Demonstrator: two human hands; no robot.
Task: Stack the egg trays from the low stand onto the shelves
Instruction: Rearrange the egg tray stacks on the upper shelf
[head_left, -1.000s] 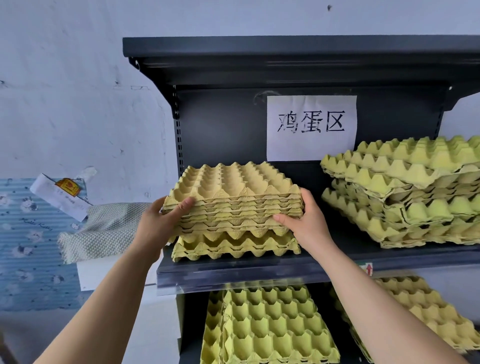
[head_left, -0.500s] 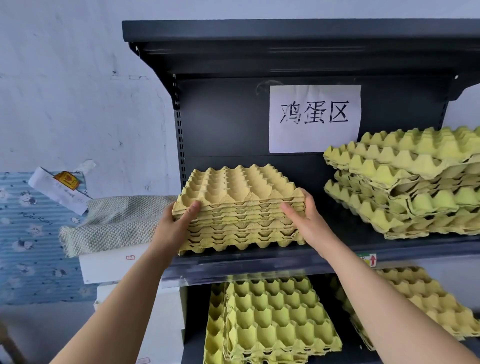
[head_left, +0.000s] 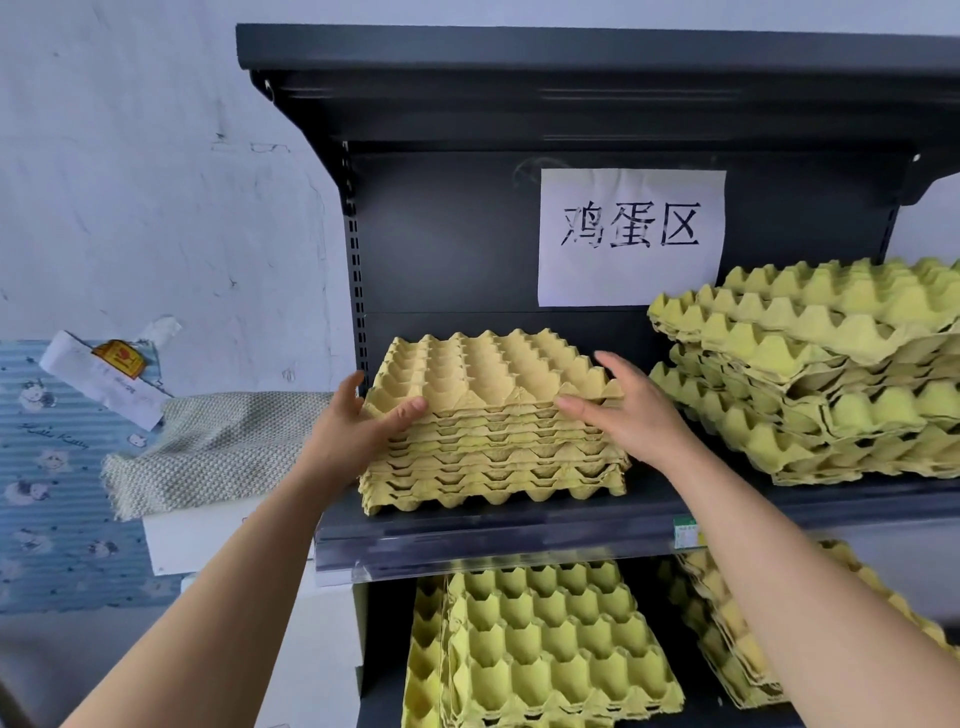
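Below the paper sign (head_left: 631, 236), the left hand (head_left: 363, 431) is pinching the egg-tray stack (head_left: 493, 415) square (right hand's (head_left: 628, 415) grip released, nudging).

A white paper sign (head_left: 631, 236) on the dark back panel (head_left: 447, 234) of the shelf unit, at 1 o'clock from the picture's centre, bears three large black hand-drawn characters: 鸡蛋区. At 9 o'clock, the blue patterned sheet (head_left: 57, 493) carries cursive script that looks like "Hello Kitty", and the white packet (head_left: 98, 382) above it has a yellow-and-red label (head_left: 118, 358) too small to read. A green-and-white tag (head_left: 688, 532) on the shelf lip (head_left: 467, 545), at 4 o'clock from the egg trays (head_left: 493, 447), is too blurred to read.
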